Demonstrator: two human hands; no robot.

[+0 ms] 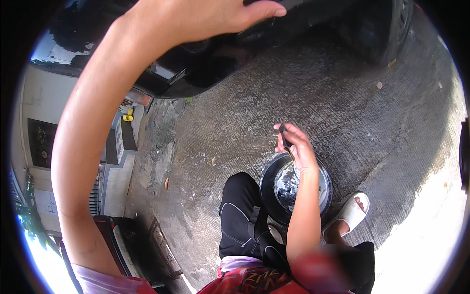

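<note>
Crouching on the concrete ground (235, 112), you keep a round dark bucket (295, 188) of water between your knee and your white-sandalled foot (351, 211), close enough to dip into. Your right hand (296, 147) pinches a small dark, stick-like object (286, 139) above it. Your left hand (196, 17) reaches up, fingers loose and empty, flat against the black car body (205, 63).

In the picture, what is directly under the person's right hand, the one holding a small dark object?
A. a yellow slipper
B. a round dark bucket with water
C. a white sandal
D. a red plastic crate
B: the right hand holding the small dark object hangs just above the round dark bucket, whose inside glistens like water.
</note>
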